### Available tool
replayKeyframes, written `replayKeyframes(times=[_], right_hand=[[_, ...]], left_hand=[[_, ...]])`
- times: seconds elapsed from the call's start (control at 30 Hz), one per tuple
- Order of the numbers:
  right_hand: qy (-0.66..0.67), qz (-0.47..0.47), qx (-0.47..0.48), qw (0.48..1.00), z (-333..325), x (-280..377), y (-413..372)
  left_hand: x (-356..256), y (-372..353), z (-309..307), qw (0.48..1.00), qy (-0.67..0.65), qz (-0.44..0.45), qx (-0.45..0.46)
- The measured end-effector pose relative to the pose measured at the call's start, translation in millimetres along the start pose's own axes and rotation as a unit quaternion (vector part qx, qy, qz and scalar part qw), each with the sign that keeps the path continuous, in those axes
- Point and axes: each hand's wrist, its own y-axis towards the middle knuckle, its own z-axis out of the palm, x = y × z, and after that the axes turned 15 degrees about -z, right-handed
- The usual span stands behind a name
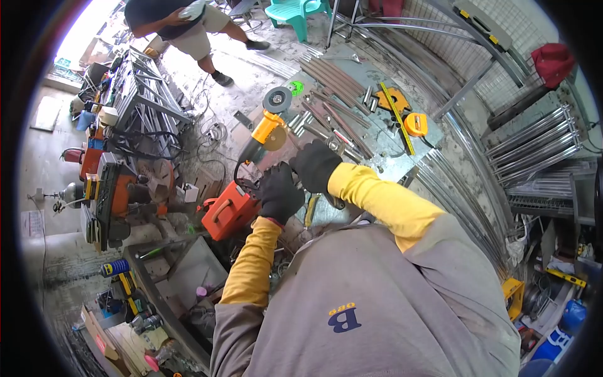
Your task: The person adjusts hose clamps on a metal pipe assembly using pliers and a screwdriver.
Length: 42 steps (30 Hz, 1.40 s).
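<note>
Head view shows the steel worktable point(402, 164) filling the middle of the frame, its top crowded with cut metal. A person in dark shirt and light shorts point(182, 22) stands well off at 11 o'clock, with a teal plastic chair point(295, 11) at 12 o'clock. A bundle of metal tubes point(339, 78) lies on the table at 12 o'clock from the hands. An orange machine case point(229, 210) sits at 9 o'clock, just beside the left hand.

The angle grinder point(267, 132), yellow-bodied with a grey disc, rests on the table at 11 o'clock from the hands, its dark tail pointing back towards them and its disc pointing away. A yellow level point(397, 116) lies at 2 o'clock, with an orange tape measure point(416, 124) touching or just beside it and a yellow welding square point(392, 98) near its far end.

The left hand point(279, 191) and right hand point(314, 164), both in black gloves, meet close together near the table's near edge. Each has its fingers curled together into a fist; what the fists clamp on is hidden by the gloves. A small green disc point(296, 88) lies beyond the grinder at 12 o'clock.
</note>
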Motion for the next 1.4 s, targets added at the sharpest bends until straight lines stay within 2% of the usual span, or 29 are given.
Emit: replayKeyframes(times=[0.03,0.1,0.17,0.2,0.23,0.3,0.33,0.37,0.4,0.43,0.5,0.53,0.63,0.67,0.7,0.77,0.8,0.93,1.0,1.03,1.1,1.13,1.2,1.23,1.3,1.33,1.4], right_hand=[[-0.020,-0.012,-0.035,0.999,1.6,1.1,-0.4],[-0.071,-0.067,-0.184,0.978,-18.6,9.8,-23.0],[0.028,-0.110,-0.320,0.941,-55.0,22.7,-57.4],[0.049,-0.117,-0.370,0.920,-64.8,18.6,-71.7],[0.070,-0.110,-0.472,0.872,-66.2,17.2,-85.3],[0.242,0.057,-0.544,0.801,-50.4,11.2,-99.0],[0.394,0.088,-0.510,0.760,-47.4,5.5,-104.9],[0.533,0.122,-0.467,0.695,-42.8,-2.4,-109.9],[0.663,0.085,-0.444,0.597,7.6,-26.8,-108.0],[0.659,0.094,-0.448,0.597,7.5,-24.9,-112.5],[0.435,-0.034,-0.426,0.792,-3.5,-8.8,-102.7],[0.634,-0.028,-0.436,0.638,-10.8,10.2,-95.7],[0.635,-0.062,-0.423,0.643,5.1,-0.3,-90.7],[0.698,0.053,-0.444,0.560,9.2,8.0,-93.8],[0.700,0.054,-0.443,0.557,3.4,8.7,-94.1],[0.873,0.073,-0.358,0.323,-1.3,0.8,-96.5],[0.878,0.062,-0.358,0.311,2.3,-0.7,-95.9],[0.875,0.059,-0.355,0.325,15.7,-4.4,-100.9],[0.875,0.007,-0.319,0.363,30.7,-8.5,-100.6],[0.876,0.008,-0.319,0.363,35.8,-7.8,-101.0],[0.766,0.001,-0.384,0.515,39.7,-3.2,-99.8],[0.767,0.001,-0.383,0.515,37.5,-1.6,-101.7],[0.740,0.061,-0.365,0.561,28.4,-0.1,-107.6],[0.740,0.062,-0.365,0.561,22.2,1.2,-108.2],[0.572,-0.036,-0.397,0.717,13.0,2.3,-108.5],[0.572,-0.035,-0.398,0.716,17.9,2.3,-107.9],[0.668,0.037,-0.391,0.633,26.1,3.7,-105.0]], left_hand=[[-0.2,-3.0,-6.6,0.999,0.020,0.012,-0.024],[4.8,-7.5,-18.6,0.998,0.037,0.014,-0.051],[16.8,-14.8,-29.5,0.990,0.036,0.059,-0.124],[22.3,-18.8,-36.5,0.989,0.027,0.069,-0.126],[21.8,-23.1,-49.1,0.990,0.023,0.056,-0.127],[17.4,-29.3,-70.8,0.985,0.024,0.085,-0.151],[19.2,-28.9,-72.7,0.979,0.028,0.106,-0.171],[16.9,-30.1,-75.1,0.980,0.023,0.110,-0.165],[11.7,-30.7,-79.4,0.975,0.036,0.128,-0.180],[6.0,-31.4,-83.5,0.969,0.047,0.145,-0.195],[-2.3,-33.6,-87.7,0.972,0.036,0.148,-0.180],[-4.5,-34.2,-88.9,0.972,0.028,0.149,-0.177],[-7.2,-32.5,-91.7,0.972,0.011,0.152,-0.180],[-6.7,-33.3,-92.5,0.971,-0.002,0.155,-0.182],[-4.6,-32.9,-92.3,0.971,0.001,0.154,-0.180],[-1.4,-30.7,-89.6,0.967,0.009,0.173,-0.188],[-1.1,-30.6,-89.4,0.967,0.009,0.174,-0.187],[-5.0,-29.3,-94.0,0.961,0.027,0.191,-0.198],[-5.5,-26.8,-96.8,0.956,0.034,0.204,-0.208],[-4.2,-24.7,-97.5,0.955,0.041,0.209,-0.205],[-2.9,-20.3,-100.9,0.954,0.048,0.214,-0.203],[-3.6,-18.1,-104.2,0.949,0.054,0.228,-0.211],[-5.4,-15.3,-111.0,0.943,0.061,0.243,-0.219],[-6.4,-14.5,-114.6,0.943,0.063,0.249,-0.211],[-10.0,-12.8,-121.0,0.942,0.066,0.257,-0.204],[-11.9,-12.2,-123.6,0.942,0.066,0.261,-0.202],[-14.5,-11.6,-126.9,0.941,0.066,0.267,-0.199]])
